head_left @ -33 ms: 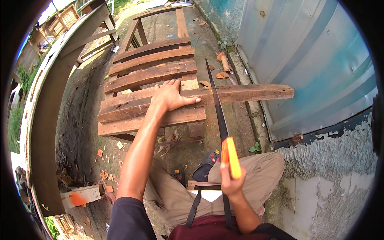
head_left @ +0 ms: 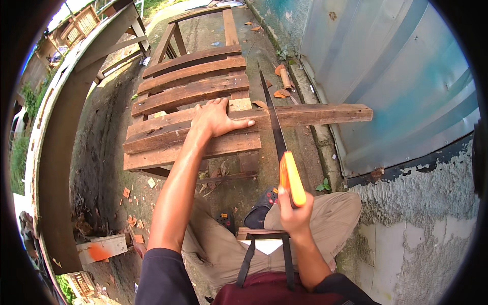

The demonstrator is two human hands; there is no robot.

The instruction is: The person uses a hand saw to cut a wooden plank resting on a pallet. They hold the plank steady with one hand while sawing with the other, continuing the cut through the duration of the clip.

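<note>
Outdoor yard, bare concrete ground (head_left: 109, 152); corrugated metal wall (head_left: 401, 86) on the right above a rough plastered base. Landmark: wooden pallet (head_left: 190, 94) lying flat at centre. A long plank (head_left: 310, 114) rests crosswise on the pallet's near slats, its right end overhanging well past the pallet edge toward the wall, so the cut line sits over open air w/ nothing beneath. Left hand (head_left: 216, 119) lies palm-down on the plank atop the pallet, fingers spread and pressed flat, apparently to pin the wood vs. the stroke. Hand saw (head_left: 274, 122) crosses the plank just right of the pallet edge, blade edge-on and close beside the thumb tip. Right hand (head_left: 295, 211), nearer the body than the pallet, has fingers wrapped tight round the orange handle (head_left: 292, 178). Small wood chips litter the ground left of the pallet.
</note>
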